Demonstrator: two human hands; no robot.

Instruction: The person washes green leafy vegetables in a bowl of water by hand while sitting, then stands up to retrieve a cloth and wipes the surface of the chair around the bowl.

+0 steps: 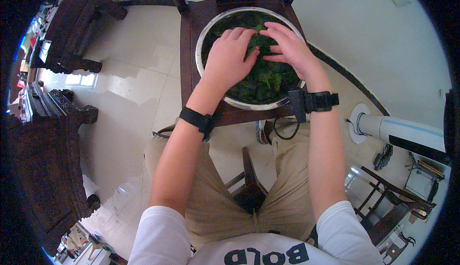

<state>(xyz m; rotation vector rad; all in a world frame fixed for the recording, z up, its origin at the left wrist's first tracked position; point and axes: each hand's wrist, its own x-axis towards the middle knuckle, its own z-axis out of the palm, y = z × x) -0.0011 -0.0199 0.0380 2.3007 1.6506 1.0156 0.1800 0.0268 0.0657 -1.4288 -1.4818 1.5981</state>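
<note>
A round metal basin (199, 54) with a pale rim holds a bed of dark green leaves (248, 87). It rests on the seat of a dark wooden chair (190, 24). My left hand (230, 54) is over the leaves, thumb apart from the fingers, fingertips among the greenery. From the other side my right hand (293, 51) reaches in with fingers spread, touching or just above the leaves. A brighter leaf (260, 28) shows between the fingertips of both hands. I see nothing clearly gripped. Black straps circle both wrists, and the right one carries a small device (297, 103).
Carved dark wooden furniture (46, 157) stands along the left, with papers or folders (41, 101) on it. To the right are a white wall (359, 31), a white cylindrical appliance (409, 130) and another dark chair (388, 196). A cable (287, 137) loops below my right wrist.
</note>
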